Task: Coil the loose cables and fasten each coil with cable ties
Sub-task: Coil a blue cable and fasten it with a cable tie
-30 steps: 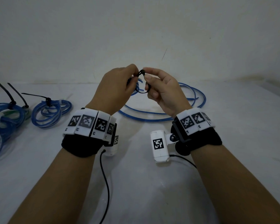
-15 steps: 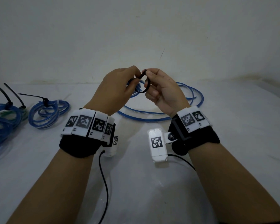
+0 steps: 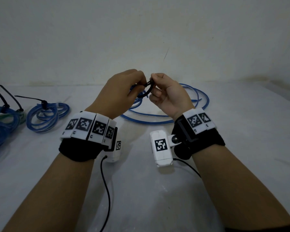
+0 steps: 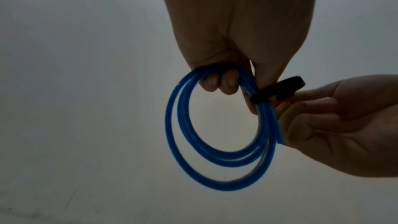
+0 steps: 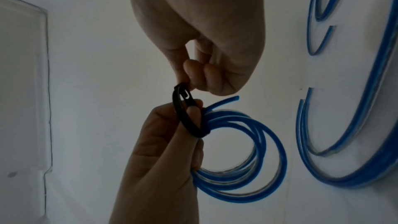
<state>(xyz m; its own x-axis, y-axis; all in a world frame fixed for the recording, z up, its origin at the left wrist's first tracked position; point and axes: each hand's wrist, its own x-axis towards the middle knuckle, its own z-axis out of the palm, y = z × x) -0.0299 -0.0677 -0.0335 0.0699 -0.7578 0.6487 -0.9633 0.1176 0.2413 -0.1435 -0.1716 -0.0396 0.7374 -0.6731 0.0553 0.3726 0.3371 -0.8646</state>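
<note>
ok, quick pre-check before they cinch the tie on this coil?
1. Left hand holds the blue coil bunched: ok.
2. Black cable tie looped around the strands: ok.
3. Right hand has a grip on the tie at its head: ok.
4. Tail threaded through the head: cannot tell, fingers cover it.
5. All turns inside the loop: not ok, one cable end sticks out free beside the tie.
6. Loose cable on the table clear of the coil: ok.
</note>
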